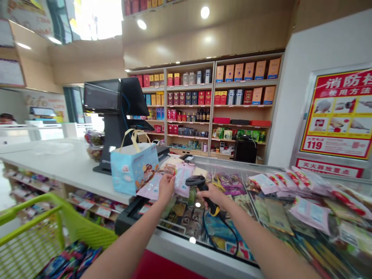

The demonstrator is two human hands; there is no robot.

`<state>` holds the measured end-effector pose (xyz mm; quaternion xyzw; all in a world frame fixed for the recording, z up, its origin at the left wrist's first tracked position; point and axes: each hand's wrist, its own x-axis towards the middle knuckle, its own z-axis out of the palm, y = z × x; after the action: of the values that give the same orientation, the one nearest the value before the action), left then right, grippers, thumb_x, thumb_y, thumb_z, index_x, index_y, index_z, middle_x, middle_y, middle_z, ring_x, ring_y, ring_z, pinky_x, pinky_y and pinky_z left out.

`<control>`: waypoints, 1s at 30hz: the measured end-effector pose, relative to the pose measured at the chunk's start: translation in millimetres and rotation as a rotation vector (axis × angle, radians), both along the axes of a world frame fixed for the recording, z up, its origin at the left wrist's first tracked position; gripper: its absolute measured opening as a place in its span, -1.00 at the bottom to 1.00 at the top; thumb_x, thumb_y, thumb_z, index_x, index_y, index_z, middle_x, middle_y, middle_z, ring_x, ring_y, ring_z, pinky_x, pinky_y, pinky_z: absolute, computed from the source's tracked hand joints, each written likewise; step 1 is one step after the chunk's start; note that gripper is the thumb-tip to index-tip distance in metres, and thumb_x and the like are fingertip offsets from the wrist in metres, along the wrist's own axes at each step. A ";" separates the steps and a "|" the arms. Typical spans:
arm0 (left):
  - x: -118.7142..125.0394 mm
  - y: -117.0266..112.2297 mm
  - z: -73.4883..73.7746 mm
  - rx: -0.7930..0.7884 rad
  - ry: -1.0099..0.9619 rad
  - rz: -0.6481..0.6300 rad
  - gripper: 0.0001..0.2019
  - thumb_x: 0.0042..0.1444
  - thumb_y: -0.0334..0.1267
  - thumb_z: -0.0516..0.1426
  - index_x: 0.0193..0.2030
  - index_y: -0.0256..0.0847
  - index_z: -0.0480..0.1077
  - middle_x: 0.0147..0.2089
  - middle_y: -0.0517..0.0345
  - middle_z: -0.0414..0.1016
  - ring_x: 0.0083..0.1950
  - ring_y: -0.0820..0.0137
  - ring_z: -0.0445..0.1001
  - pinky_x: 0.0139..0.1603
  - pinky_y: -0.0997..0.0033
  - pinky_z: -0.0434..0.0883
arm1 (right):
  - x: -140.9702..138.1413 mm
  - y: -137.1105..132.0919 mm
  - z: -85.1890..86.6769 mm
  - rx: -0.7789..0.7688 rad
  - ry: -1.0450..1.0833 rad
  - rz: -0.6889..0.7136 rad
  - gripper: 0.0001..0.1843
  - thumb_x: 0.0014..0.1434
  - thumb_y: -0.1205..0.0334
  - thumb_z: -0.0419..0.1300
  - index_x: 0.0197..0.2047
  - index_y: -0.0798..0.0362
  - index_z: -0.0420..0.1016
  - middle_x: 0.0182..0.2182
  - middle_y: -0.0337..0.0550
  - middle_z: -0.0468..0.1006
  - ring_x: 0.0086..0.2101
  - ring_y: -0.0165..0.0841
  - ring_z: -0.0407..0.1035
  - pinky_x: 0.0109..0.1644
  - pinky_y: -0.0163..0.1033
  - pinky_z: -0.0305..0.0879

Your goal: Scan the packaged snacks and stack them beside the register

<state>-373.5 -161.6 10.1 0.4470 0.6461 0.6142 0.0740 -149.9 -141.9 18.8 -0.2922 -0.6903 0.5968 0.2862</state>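
In the head view, my right hand [214,194] is wrapped around a black and yellow barcode scanner [196,181]. Its cable hangs over the glass counter. My left hand [167,186] is closed in a pinch at the edge of a pale pink snack packet [183,181], which lies just left of the scanner head. Another pale pink packet [150,187] rests to the left of that hand, beside a light blue carrier bag [128,166] with yellow handles. The print on the packets is too small to read.
Pink and red packets [310,214] lie spread over the glass counter at right. A black checkout screen [103,97] stands on the white counter [58,149]. At lower left is a green shopping basket [84,224] holding colourful packets. Shelves of boxes [190,99] line the back wall.
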 end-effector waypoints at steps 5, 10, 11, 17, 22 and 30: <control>-63.8 -24.9 18.1 -0.168 0.254 0.158 -0.89 0.00 -0.30 0.10 -0.51 -0.15 0.26 -0.43 0.14 0.53 -0.29 0.26 0.53 -0.20 0.34 0.39 | -47.1 -3.3 2.3 -0.005 -0.033 0.072 -0.70 -0.06 0.17 0.28 -0.33 0.01 0.22 -0.72 -0.44 0.34 -0.74 -0.47 0.23 -0.65 -0.37 0.21; -90.5 -27.3 27.7 -0.440 0.463 0.275 -0.90 0.10 -0.36 0.06 -0.36 -0.21 0.40 -0.27 -0.04 0.59 -0.15 0.17 0.56 -0.16 0.34 0.39 | -74.8 0.8 -1.8 -0.034 -0.061 0.095 -0.73 -0.01 0.19 0.29 -0.36 0.01 0.23 -0.70 -0.40 0.35 -0.73 -0.44 0.24 -0.65 -0.30 0.27; -90.6 -26.1 28.7 -0.488 0.508 0.286 -0.86 0.12 -0.37 0.04 -0.29 -0.23 0.43 -0.25 -0.08 0.59 -0.14 0.15 0.56 -0.17 0.33 0.39 | -77.7 1.8 -2.7 -0.036 -0.061 0.094 -0.73 -0.01 0.19 0.29 -0.36 0.01 0.23 -0.70 -0.40 0.34 -0.73 -0.44 0.24 -0.65 -0.30 0.28; -81.1 -23.8 39.8 -0.451 0.960 0.322 -0.64 0.15 -0.53 -0.13 -0.06 -0.39 0.43 -0.06 -0.26 0.51 -0.01 0.17 0.48 -0.02 0.28 0.36 | -75.1 4.8 -2.3 -0.038 -0.041 0.065 -0.72 -0.02 0.19 0.31 -0.40 0.03 0.24 -0.71 -0.40 0.34 -0.73 -0.45 0.24 -0.65 -0.32 0.28; -56.3 -14.9 54.0 -0.367 1.078 0.329 -0.66 0.14 -0.51 -0.11 -0.14 -0.33 0.47 0.08 -0.26 0.43 0.04 0.09 0.42 0.02 0.18 0.35 | -46.9 9.8 3.3 -0.023 0.039 0.013 -0.75 -0.04 0.22 0.30 -0.38 0.04 0.27 -0.72 -0.42 0.35 -0.74 -0.48 0.24 -0.67 -0.39 0.20; 82.6 42.1 41.1 -0.244 0.798 -0.098 -0.79 0.12 -0.40 0.07 -0.11 -0.24 0.43 0.00 -0.08 0.50 0.02 0.23 0.48 0.04 0.31 0.36 | 55.0 21.4 5.3 -0.028 0.123 -0.236 -0.75 -0.08 0.14 0.28 -0.41 0.05 0.29 -0.71 -0.39 0.35 -0.74 -0.46 0.25 -0.64 -0.32 0.27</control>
<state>-290.9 -119.4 51.1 0.6680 0.6701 0.3075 -0.1006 -94.9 -120.6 24.1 -0.3380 -0.6240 0.5854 0.3920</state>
